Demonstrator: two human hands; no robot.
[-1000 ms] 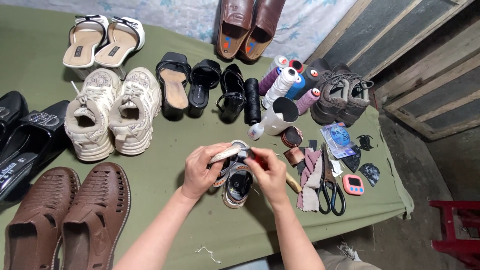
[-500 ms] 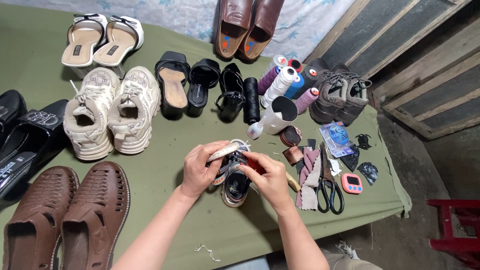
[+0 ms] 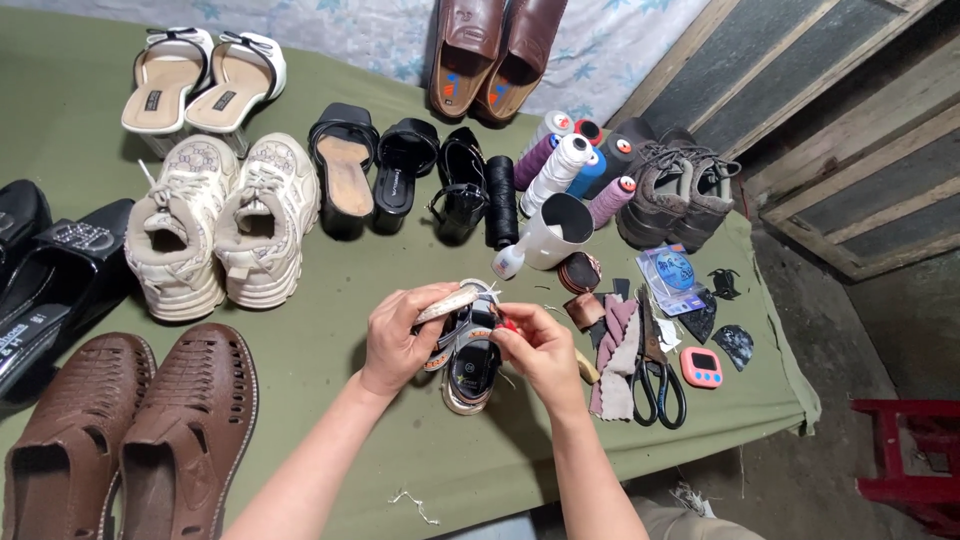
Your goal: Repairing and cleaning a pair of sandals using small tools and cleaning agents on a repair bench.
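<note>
Left hand point(image 3: 395, 340) grip closed on small sandal point(image 3: 470, 365) strap; right hand point(image 3: 540, 350) pinches it too. Scissors point(image 3: 655, 375) just right on green bench point(image 3: 330, 440).

small sandal point(image 3: 470, 355) | dark insole, pale strap, light sole edge | held tilted, heel end down on the green cloth point(image 3: 330, 430) | just left of the scissors point(image 3: 658, 385)
</note>
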